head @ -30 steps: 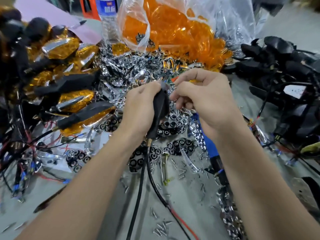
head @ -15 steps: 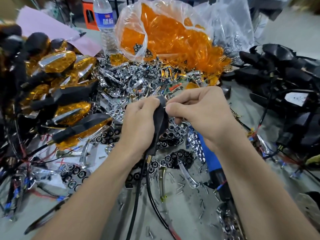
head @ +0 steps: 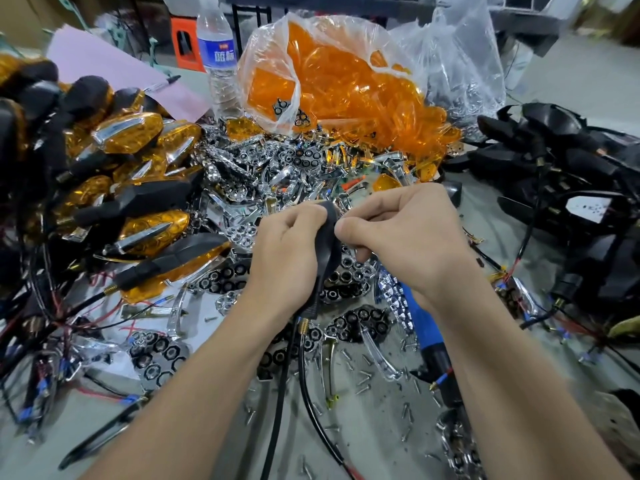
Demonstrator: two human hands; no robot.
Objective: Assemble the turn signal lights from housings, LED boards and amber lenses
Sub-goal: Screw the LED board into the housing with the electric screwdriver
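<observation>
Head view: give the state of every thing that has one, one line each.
left hand, grips the black housing.
right hand, fingers curled, pinching at the housing's top.
black housing, held upright off the table, wires hanging below.
lens bag, open.
water bottle, upright.
blue tool, lying on the table, untouched.

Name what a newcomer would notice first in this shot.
The clear bag of amber lenses at top centre glows brightest. At centre, the left hand grips a black housing with cables hanging from it, while the right hand pinches at its upper edge. Finished amber lights pile up at left, and a heap of chrome parts spreads beyond the hands.
</observation>
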